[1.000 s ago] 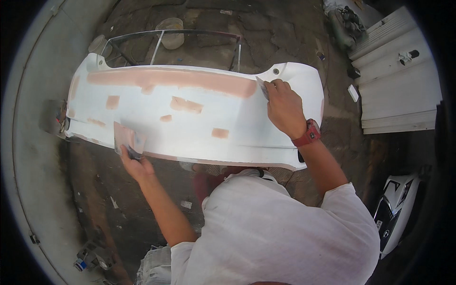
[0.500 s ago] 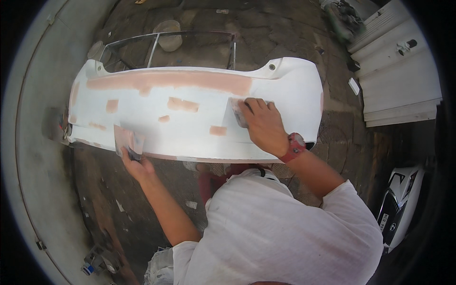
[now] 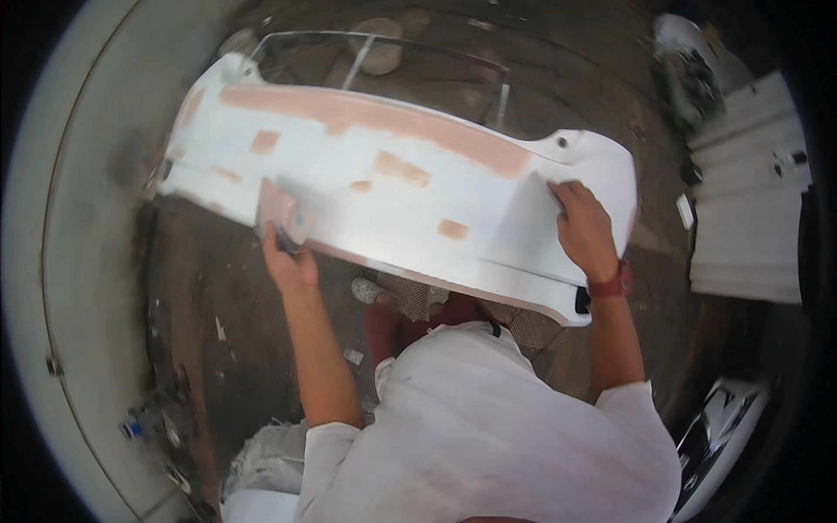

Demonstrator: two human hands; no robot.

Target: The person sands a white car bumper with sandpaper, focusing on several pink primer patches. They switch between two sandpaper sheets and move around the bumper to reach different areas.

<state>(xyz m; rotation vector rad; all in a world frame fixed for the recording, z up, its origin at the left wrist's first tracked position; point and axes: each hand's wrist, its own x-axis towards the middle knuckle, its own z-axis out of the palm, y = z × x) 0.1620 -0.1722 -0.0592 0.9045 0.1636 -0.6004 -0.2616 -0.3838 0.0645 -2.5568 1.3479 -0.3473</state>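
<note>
A white car bumper with several pinkish filler patches lies across in front of me, its right end slanting nearer. My left hand grips a flat putty plate smeared with pink filler, held at the bumper's near edge on the left. On the right part of the bumper, my right hand is closed with its fingertips at the surface. A spreader is in it, mostly hidden by the fingers and blurred. A greyish band lies on the white surface just left of these fingers. A red watch is on my right wrist.
A metal frame stand shows behind the bumper, with a round bucket by it. A wall runs along the left. White panels stand at right, and another car part lies lower right.
The view has turned, so the bumper now slants down to the right. My right hand has moved rightward along the bumper with the spreader. The left still holds the putty plate.
</note>
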